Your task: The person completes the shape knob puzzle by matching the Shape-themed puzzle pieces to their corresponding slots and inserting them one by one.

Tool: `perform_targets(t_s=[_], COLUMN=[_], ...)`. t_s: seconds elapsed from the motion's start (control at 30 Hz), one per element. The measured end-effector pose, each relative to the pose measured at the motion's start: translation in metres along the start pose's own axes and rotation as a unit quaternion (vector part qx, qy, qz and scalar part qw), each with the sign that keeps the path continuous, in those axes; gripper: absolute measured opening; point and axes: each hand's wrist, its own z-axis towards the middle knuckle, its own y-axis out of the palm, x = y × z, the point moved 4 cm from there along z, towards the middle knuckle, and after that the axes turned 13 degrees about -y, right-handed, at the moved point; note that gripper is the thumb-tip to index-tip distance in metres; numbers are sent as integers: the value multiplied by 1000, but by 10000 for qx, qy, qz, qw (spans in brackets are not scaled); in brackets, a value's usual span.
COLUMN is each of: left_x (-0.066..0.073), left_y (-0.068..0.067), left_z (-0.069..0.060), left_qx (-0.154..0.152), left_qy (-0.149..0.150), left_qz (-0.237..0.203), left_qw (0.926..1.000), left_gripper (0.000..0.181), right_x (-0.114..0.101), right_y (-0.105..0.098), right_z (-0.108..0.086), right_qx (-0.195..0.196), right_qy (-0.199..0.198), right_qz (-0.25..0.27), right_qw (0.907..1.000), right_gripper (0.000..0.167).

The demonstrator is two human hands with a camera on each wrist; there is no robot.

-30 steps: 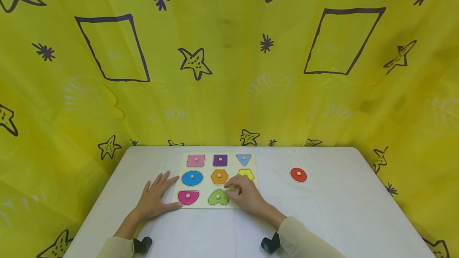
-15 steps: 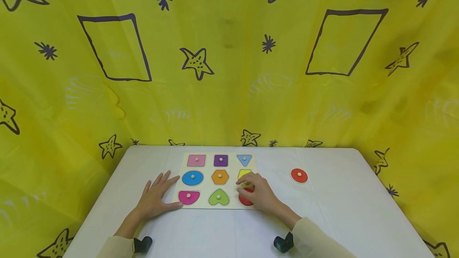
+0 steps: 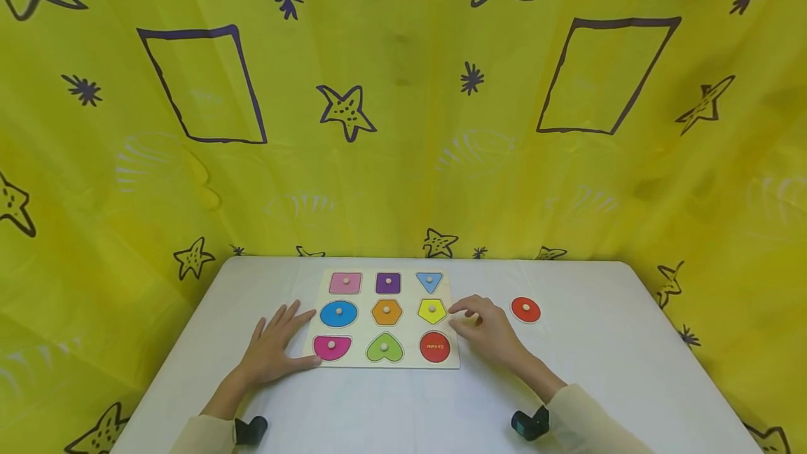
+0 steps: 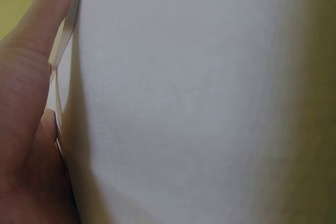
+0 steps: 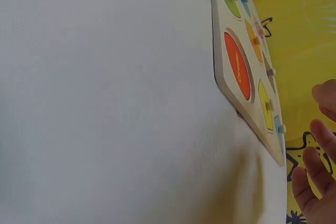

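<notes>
A wooden shape puzzle board (image 3: 410, 331) lies on the table with knobbed pieces in most of its recesses. Its near right recess (image 3: 435, 347) has no piece in it and shows a red printed base with lettering. My left hand (image 3: 271, 349) rests spread at the board's left edge, thumb and a fingertip touching it. Past the right edge hovers my right hand (image 3: 488, 328), fingers bent loosely with nothing between them. The red round piece (image 3: 526, 310), with a pale knob, lies on the table to the right of that hand. In the right wrist view, the right fingers (image 5: 317, 169) appear apart.
The table (image 3: 605, 356) has a white cover. Behind and beside it hangs a yellow curtain (image 3: 391, 181) with drawn stars and frames. Dark camera mounts sit at both wrists, including the right mount (image 3: 529, 424).
My right hand has moved right from over the board's lower right part to beyond its edge, uncovering the yellow pentagon and the red recess. The left hand has stayed still.
</notes>
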Motion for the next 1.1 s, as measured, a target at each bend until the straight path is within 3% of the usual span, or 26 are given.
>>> perform_targets(t_s=[0.5,0.8,1.1], left_x=[1,0,-2], left_y=[-1,2,3], left_z=[-2,0,1], left_qx=[-113,-58,8], left_qy=[-124,-117,-57], left_qz=[-1,-4,-83], left_qw=[9999,9999,9999], left_gripper=[97,97,97], right_x=[35,57,76], right_y=[-58,-77,-82], right_z=[-12,-21,-30], right_qx=[771,869,538], right_qy=[-770,-207,663], right_qz=[-652,-817,-835], right_qw=[9919,9926,9928], right_gripper=[21,20,26])
